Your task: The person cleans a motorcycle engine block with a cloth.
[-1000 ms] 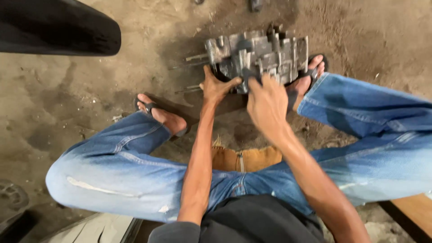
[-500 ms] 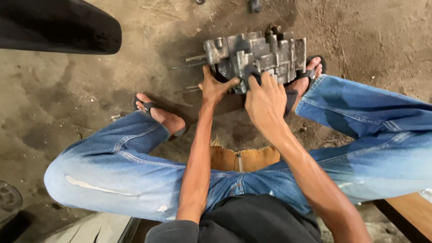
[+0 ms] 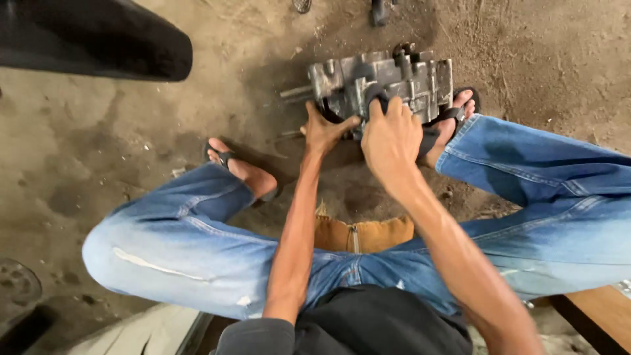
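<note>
At the far left, a dark curved panel (image 3: 92,39) fills the upper corner above the stained dirt floor (image 3: 98,144), and a round dark metal disc (image 3: 16,284) lies at the lower edge. Next comes the person's left leg in faded blue jeans (image 3: 177,243), knee bent outward, its foot in a black sandal (image 3: 227,158) planted on the floor. Behind the legs a tan wooden stool (image 3: 358,233) shows between the thighs.

The left hand (image 3: 325,128) reaches forward with fingers spread, thumb and fingertips pressed against the near face of the grey metal engine casing (image 3: 381,82) (no full grasp, more a bracing touch). The casing sits on the floor straight ahead, between the two feet, a short shaft sticking out of its left side. Just beside, the right hand (image 3: 391,138) lies over the casing's lower middle, fingers curled down onto a dark round part there; what sits under the palm is hidden.

To the right, the other foot in a black sandal (image 3: 453,115) touches the casing's right end, and the right leg stretches off to the frame edge. A wooden plank (image 3: 598,315) shows at the bottom right.
</note>
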